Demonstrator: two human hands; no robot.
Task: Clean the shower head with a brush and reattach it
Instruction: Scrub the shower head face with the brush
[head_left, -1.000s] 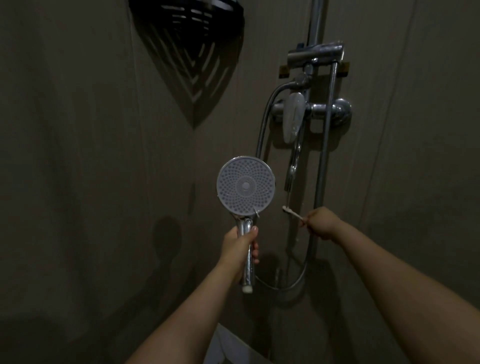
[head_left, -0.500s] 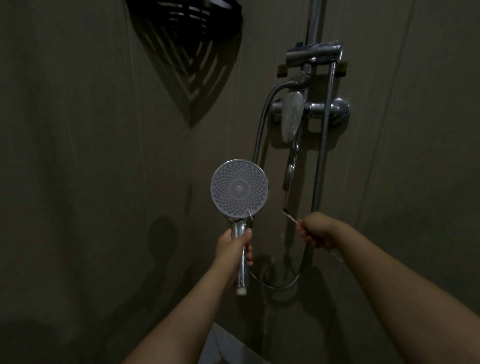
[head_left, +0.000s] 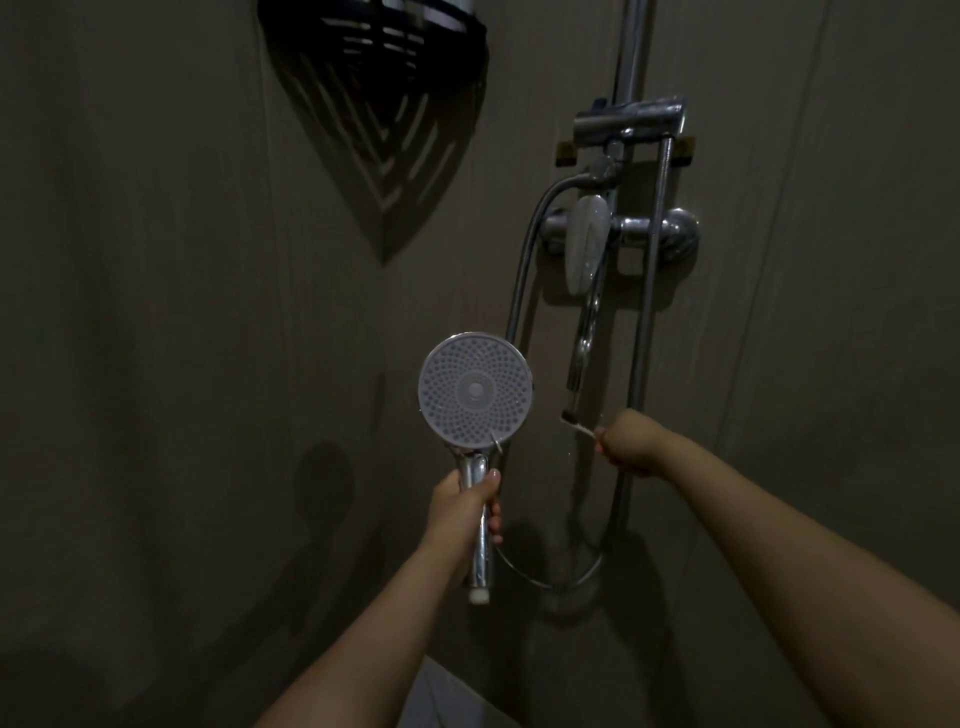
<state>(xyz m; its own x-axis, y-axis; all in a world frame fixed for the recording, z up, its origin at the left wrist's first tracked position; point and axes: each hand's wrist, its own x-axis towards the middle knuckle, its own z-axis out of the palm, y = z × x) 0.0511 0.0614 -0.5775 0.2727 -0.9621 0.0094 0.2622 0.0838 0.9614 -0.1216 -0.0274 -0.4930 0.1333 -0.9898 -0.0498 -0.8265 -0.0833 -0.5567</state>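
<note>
Shower head (head_left: 475, 391) stands upright in the left hand (head_left: 467, 501), whose fingers are wrapped round its shiny chrome handle, the round pale face turned toward the camera and well apart from the brush. The right hand (head_left: 626, 441) is closed in a fist on a small brush (head_left: 575, 422), thin pale stem and dark bristle tip, held under the tap spout (head_left: 584, 343), seemingly being wetted or rinsed; whether water runs is hard to tell in the dim light. The step in hand looks like scrubbing, with reattaching not yet begun. Next the bristles need bringing across to the face, which is flat, matte and dotted with rings of tiny nozzles. Behind, a ribbed metal hose (head_left: 519, 291) loops down, beside a chrome rail (head_left: 647, 312) and a dark slotted corner shelf (head_left: 384, 67) on plain smooth wall panels
</note>
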